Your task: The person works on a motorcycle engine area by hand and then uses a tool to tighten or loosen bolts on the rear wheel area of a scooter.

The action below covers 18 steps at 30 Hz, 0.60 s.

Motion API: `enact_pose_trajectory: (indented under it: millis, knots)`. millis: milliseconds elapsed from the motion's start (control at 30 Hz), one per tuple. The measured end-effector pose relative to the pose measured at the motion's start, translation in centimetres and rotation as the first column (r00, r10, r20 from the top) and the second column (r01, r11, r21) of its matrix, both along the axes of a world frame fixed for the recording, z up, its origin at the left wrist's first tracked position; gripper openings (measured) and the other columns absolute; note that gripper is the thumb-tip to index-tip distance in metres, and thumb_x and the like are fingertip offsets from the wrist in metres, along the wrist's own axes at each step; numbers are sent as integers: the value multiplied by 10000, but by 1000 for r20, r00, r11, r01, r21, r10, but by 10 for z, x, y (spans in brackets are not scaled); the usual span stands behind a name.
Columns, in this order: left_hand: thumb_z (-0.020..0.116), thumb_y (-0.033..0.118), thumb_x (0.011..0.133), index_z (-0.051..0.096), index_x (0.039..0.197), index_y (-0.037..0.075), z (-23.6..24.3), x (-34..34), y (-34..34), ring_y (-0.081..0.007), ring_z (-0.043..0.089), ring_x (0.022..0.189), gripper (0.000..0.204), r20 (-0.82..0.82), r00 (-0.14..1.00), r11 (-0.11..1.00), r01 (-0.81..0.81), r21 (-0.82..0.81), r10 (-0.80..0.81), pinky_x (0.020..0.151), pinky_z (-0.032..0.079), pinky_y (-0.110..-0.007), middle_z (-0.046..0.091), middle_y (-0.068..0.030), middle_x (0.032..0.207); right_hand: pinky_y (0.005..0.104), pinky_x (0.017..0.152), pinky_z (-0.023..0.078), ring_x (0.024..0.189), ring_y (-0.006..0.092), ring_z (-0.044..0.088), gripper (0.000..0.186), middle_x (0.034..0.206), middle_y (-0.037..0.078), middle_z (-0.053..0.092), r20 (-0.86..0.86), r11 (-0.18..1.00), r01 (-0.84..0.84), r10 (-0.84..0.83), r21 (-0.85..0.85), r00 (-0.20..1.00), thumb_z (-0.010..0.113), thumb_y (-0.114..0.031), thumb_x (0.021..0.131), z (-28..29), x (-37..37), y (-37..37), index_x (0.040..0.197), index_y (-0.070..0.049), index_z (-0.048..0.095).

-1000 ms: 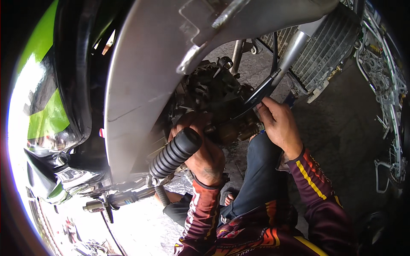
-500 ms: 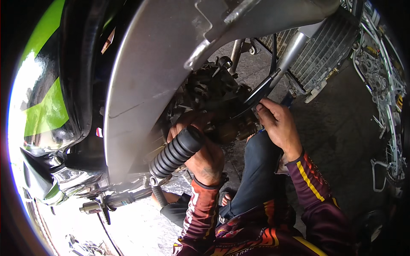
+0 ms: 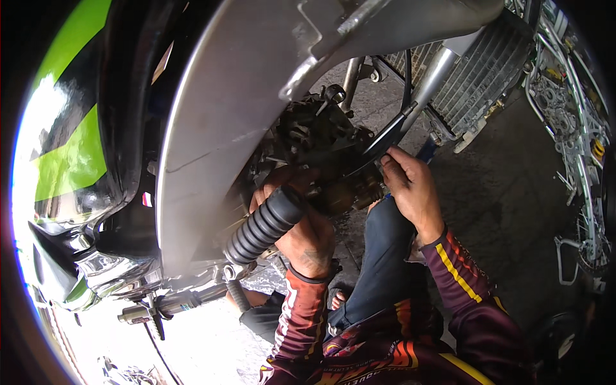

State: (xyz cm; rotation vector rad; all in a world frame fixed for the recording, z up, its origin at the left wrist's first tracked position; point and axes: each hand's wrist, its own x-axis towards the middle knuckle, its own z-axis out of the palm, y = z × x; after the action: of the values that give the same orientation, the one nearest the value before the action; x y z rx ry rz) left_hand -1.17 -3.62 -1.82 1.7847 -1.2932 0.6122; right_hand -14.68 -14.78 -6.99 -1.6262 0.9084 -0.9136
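Note:
My right hand (image 3: 414, 186) is closed, thumb and forefinger pinched at a thin black cable (image 3: 370, 165) that curves down toward the engine. Just above the fingertips slants a shiny metal sleeve (image 3: 385, 136) on the cable line. My left hand (image 3: 307, 240) reaches in low beside the engine (image 3: 321, 138). Its fingers are curled, partly hidden in shadow and behind a ribbed black rubber footpeg (image 3: 264, 224); what they hold cannot be made out. Between the hands sits a brownish metal part (image 3: 343, 194) of the engine's underside.
A broad grey metal frame panel (image 3: 218, 122) arches over the left. Green and black bodywork (image 3: 70, 154) stands beyond it. A finned radiator (image 3: 478, 83) hangs at upper right, near a silver frame tube (image 3: 436, 74). Metal frames and parts (image 3: 564, 122) lie along the right edge.
My right hand has shifted slightly left and down, its pinch still at the cable. The left hand has stayed almost in place. The whole view has moved a little.

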Motion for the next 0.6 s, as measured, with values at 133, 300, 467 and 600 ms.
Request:
enact_pose_trajectory:
  millis: [133,300,467,600]
  knots:
    - [425,-33,761,627,929,14,0,-1,-1,-321,601,880,267,-5,1000,1000,7,-9,-7,775,466,-396,596,-150,934,328,576,456,613,234,617,198,732,177,620,-33,998,11,-13,-59,999,551,-113,932,4,0,0,1054,31,613]
    - [430,-22,767,628,931,18,-2,0,-1,-323,597,882,261,0,1000,999,14,-37,-14,779,458,-399,595,-148,937,344,603,468,685,304,655,197,772,211,630,-134,983,2,-27,-181,991,556,-115,927,8,-2,1,1045,32,613]
    - [434,-6,771,632,932,26,1,1,1,-324,593,886,257,7,1000,1000,12,-9,-12,787,448,-401,595,-143,938,354,619,471,738,367,649,178,797,224,633,-77,998,12,-17,-67,997,551,-109,924,13,1,1,1000,42,608]
    - [434,-2,767,634,929,29,-1,0,1,-325,592,891,259,1,1000,1000,6,-15,-6,789,447,-400,595,-141,936,349,620,469,734,356,651,173,798,219,633,-72,992,0,-9,-127,997,547,-108,925,13,0,1,985,43,605]
